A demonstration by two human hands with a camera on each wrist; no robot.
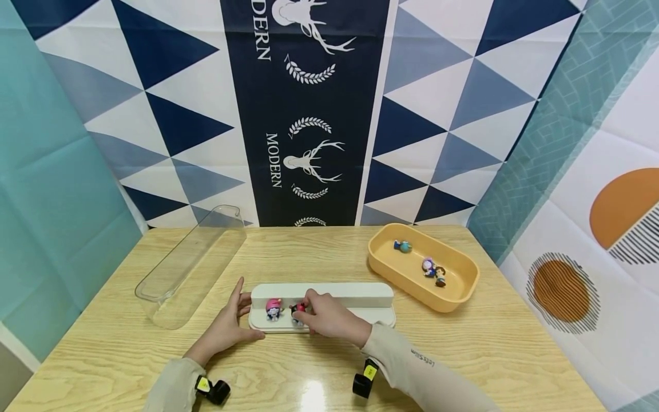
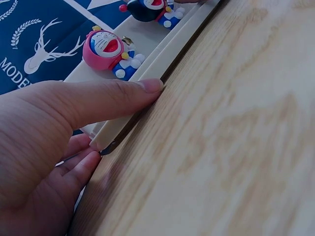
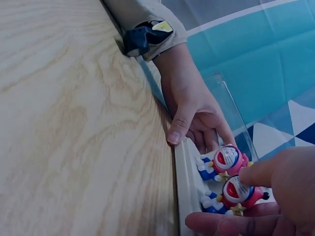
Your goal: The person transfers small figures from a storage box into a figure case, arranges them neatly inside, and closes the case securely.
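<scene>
A white stepped display stand (image 1: 355, 315) lies across the table in the head view. My left hand (image 1: 229, 326) steadies its left end, thumb (image 2: 123, 98) along the front edge and other fingers curled at the end corner. On the lower step stands a cartoon cat figurine with a pink hood (image 1: 274, 308). Just right of it, my right hand (image 1: 332, 316) pinches a second figurine (image 3: 236, 191), red and dark with a white whiskered face, at the lower step. In the right wrist view the two figurines are side by side, and fingers partly hide the second.
A yellow tray (image 1: 378, 263) at the right holds several small figurines, among them a teal one (image 1: 404, 246) and a brown-haired one (image 1: 440, 277). At the left lies a clear plastic cover (image 1: 193, 269). Patterned cloth (image 1: 309, 114) hangs behind the wooden table (image 1: 288, 383).
</scene>
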